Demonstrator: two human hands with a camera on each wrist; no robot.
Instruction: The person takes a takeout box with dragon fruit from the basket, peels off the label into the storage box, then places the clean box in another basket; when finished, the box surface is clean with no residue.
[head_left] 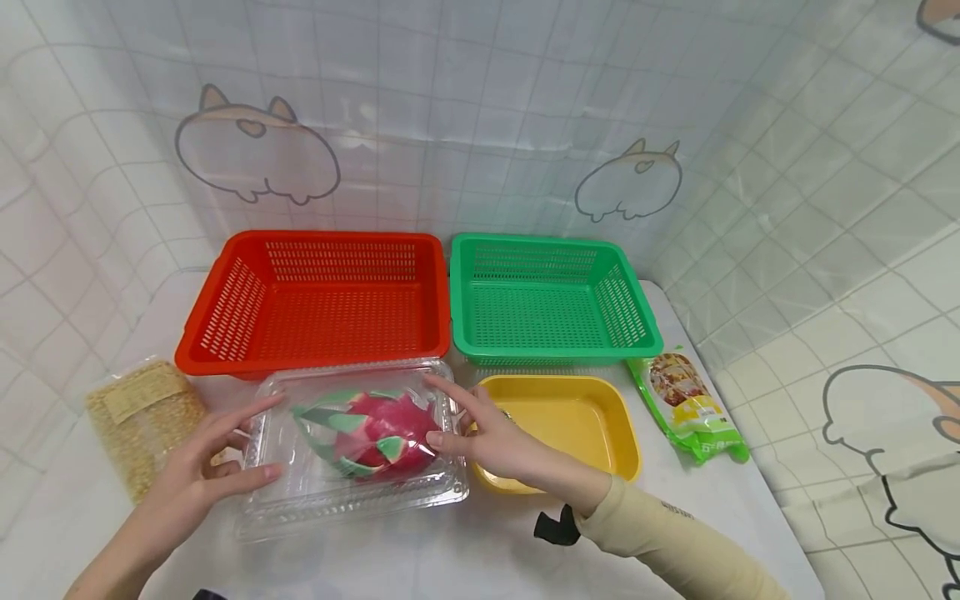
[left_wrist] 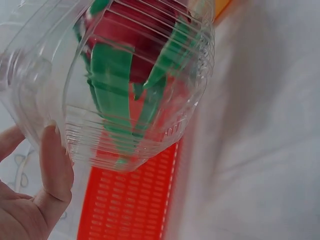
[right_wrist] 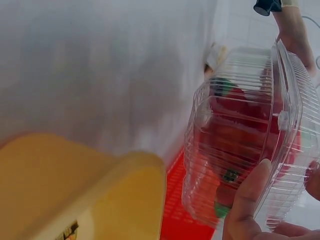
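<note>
A clear plastic clamshell box (head_left: pixel 300 492) with its lid down holds a pink and green dragon fruit (head_left: pixel 390 429). It is raised above the white table, in front of the red basket. My left hand (head_left: pixel 187 475) grips the box's left end, thumb and fingers spread along the rim. At the right end, my right hand (head_left: pixel 495 437) holds the box with the thumb near and the forefinger over the lid. In the left wrist view the fruit's green leaves (left_wrist: pixel 112 80) show through the plastic. The right wrist view shows the right thumb (right_wrist: pixel 250 192) against the box's side.
Behind the box stands a red basket (head_left: pixel 202 333), beside a green basket (head_left: pixel 555 358). A yellow tray (head_left: pixel 626 442) sits close to the right hand. A bag of yellow grains (head_left: pixel 146 425) lies at left, a green food packet (head_left: pixel 693 404) at right. Tiled-pattern curtain surrounds the table.
</note>
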